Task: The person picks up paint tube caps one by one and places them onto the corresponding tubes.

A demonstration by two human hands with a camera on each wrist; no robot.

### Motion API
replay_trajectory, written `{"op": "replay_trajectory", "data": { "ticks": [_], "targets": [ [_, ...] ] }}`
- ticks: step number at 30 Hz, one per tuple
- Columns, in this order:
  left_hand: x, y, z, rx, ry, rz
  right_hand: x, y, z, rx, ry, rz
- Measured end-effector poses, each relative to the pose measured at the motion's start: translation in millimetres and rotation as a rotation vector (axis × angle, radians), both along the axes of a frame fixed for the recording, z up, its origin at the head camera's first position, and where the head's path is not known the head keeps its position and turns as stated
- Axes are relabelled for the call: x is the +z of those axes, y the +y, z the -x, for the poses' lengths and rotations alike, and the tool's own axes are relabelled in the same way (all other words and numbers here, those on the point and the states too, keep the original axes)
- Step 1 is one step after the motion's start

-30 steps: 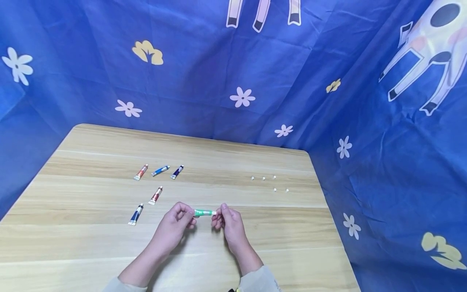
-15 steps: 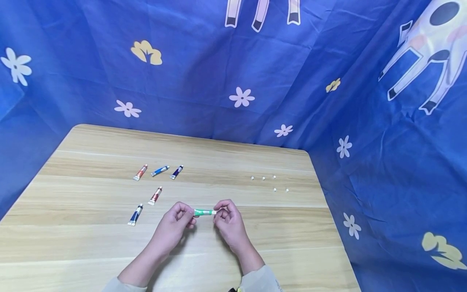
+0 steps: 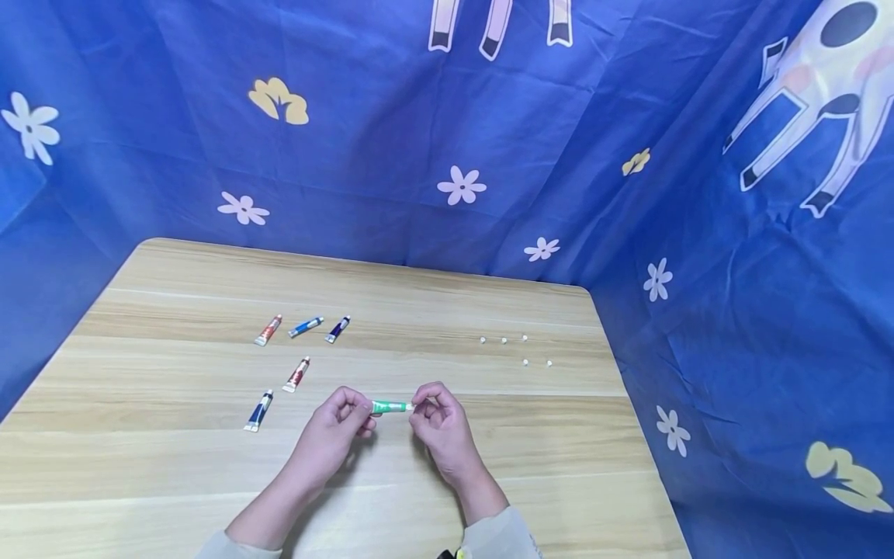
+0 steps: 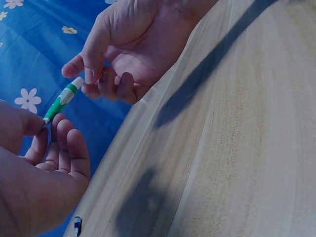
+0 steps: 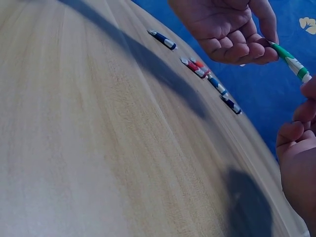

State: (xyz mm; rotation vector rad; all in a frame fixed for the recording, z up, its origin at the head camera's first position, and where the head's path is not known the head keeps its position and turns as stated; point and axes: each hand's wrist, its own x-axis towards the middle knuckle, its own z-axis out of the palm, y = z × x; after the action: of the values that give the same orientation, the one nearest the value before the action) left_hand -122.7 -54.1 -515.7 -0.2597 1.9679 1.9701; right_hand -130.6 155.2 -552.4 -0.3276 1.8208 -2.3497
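A small green paint tube [image 3: 389, 407] is held up over the table, lying roughly level. My left hand [image 3: 340, 423] pinches its flat crimped end between thumb and forefinger. At the other end is a white cap [image 4: 78, 82], which my right hand [image 3: 443, 431] pinches with thumb and forefinger at its tip. The right hand's other fingers are curled in beneath. In the right wrist view the cap is partly covered by those fingertips.
Left on the wooden table [image 3: 174, 466] lie several paint tubes: orange [image 3: 268, 330], light blue [image 3: 306, 327], purple [image 3: 338, 329], red [image 3: 297, 374] and dark blue [image 3: 258, 411]. Several tiny white caps [image 3: 504, 340] lie at right. A blue patterned curtain [image 3: 391, 116] hangs behind.
The right hand has turned at the cap: its forefinger, low beside the thumb a second ago, now arches over the top. My left hand and the green paint tube stay in place.
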Motion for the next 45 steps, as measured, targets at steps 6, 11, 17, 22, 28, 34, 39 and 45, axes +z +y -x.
{"op": "replay_trajectory", "data": {
  "ticks": [6, 11, 17, 22, 28, 34, 39, 45],
  "targets": [
    [-0.4, 0.3, -0.1, -0.007, 0.002, 0.006, -1.3, 0.1, 0.7, -0.020, 0.010, -0.010],
    [-1.6, 0.5, 0.9, 0.000, 0.001, -0.005, -1.5, -0.2, 1.1, -0.039, -0.017, -0.033],
    [-1.2, -0.4, -0.8, -0.006, 0.009, -0.002, 1.0, 0.0, 1.2, -0.053, -0.056, -0.057],
    [-0.9, -0.7, -0.4, 0.000, 0.003, 0.007, 2.9, 0.6, 0.8, -0.061, -0.088, -0.058],
    [-1.2, -0.9, -0.2, 0.003, 0.004, 0.006, 1.5, 0.2, 1.4, -0.098, -0.101, -0.095],
    [-1.4, -1.5, -1.1, 0.004, 0.009, 0.004, 0.2, -1.9, 2.8, -0.146, -0.118, -0.124],
    [-2.5, -1.8, 0.3, 0.012, 0.008, 0.008, -0.6, -2.6, 3.3, -0.180, -0.113, -0.163],
    [-2.3, -2.6, 0.9, 0.011, 0.008, 0.011, -1.6, -3.6, 3.6, -0.202, -0.127, -0.175]
  ]
}}
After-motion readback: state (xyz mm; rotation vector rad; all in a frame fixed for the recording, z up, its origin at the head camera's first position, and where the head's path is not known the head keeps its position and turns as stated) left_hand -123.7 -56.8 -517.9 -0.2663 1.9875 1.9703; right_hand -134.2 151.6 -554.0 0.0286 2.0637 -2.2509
